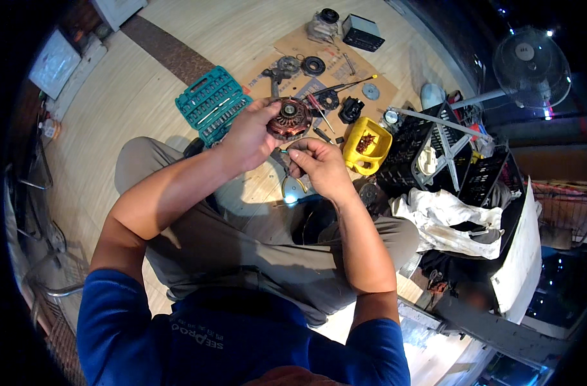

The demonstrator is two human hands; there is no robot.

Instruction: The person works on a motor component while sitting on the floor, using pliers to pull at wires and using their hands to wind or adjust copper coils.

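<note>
Working remotely, I'm gripping the copper-wound part (289, 123) in my left hand (250, 134) near the close edge of the cardboard (306, 46), probably presenting its face upward for visibility; my right hand (324, 168) is curling just below, and I'm not discerning what it's gripping, if anything.

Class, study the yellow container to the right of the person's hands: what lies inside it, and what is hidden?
Inside the yellow container lies a heap of small reddish-brown pieces, too small to identify. Whatever lies beneath them is covered.
</note>
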